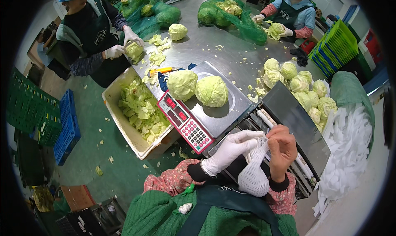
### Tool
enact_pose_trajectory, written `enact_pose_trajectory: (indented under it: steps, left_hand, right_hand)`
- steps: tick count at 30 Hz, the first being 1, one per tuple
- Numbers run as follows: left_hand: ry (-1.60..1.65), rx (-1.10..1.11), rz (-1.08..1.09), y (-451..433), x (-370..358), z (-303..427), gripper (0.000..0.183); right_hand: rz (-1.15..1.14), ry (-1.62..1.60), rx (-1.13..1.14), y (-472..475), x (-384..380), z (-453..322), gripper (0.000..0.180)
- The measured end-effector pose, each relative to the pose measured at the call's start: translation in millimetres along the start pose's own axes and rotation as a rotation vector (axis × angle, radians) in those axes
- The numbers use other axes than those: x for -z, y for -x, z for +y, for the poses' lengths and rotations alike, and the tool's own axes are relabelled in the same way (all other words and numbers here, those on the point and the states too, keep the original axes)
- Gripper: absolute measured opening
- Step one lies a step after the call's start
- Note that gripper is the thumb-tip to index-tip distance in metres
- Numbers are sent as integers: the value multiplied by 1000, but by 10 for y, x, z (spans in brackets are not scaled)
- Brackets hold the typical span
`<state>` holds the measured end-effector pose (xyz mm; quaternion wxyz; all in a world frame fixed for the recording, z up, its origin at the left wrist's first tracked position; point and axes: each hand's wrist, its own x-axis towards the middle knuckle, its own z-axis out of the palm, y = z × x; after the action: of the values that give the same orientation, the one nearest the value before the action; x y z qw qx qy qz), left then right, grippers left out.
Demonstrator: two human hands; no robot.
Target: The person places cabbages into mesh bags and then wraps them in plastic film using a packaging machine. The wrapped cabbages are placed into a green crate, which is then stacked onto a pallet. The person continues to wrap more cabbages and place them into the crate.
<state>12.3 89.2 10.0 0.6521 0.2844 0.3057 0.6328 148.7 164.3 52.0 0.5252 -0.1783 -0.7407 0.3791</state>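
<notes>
My left hand (225, 149), in a white glove, pinches the gathered top of a white foam net sleeve (254, 177). My bare right hand (282, 152) grips the same end from the other side, fingertips close to the glove. The sleeve hangs down in front of my apron and bulges round at its lower end; whether anything is inside I cannot tell. Just beyond my hands, one cabbage (212, 91) and another cabbage (182, 85) rest side by side on the steel platform of a digital scale (236, 103). The scale has a red-framed keypad and lit red digits.
Left of the scale stands a foam box (113, 107) of cabbage leaves. A wrapping machine (297, 115) is at my right, with piled cabbages (299, 83) behind and white foam sleeves (348, 143) beside it. Across the steel table (213, 53), two co-workers handle cabbages near green net sacks (213, 14).
</notes>
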Motion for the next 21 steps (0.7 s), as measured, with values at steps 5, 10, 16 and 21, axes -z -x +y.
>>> enact_pose_trajectory:
  steps: [5, 10, 16, 21]
  left_hand:
    - [-295, -119, 155, -13, 187, -65, 18]
    - [322, -121, 68, 31, 741, 237, 23]
    - [462, 247, -68, 342, 1068, 371, 28]
    - [-560, 285, 209, 538, 1319, 201, 27]
  right_hand:
    - [227, -372, -560, 7, -180, -21, 8]
    - [-485, -720, -1216, 145, 137, 168, 23]
    - [-353, -782, -1025, 311, 109, 306, 25]
    - [-298, -850, -1085, 50, -232, 279, 27]
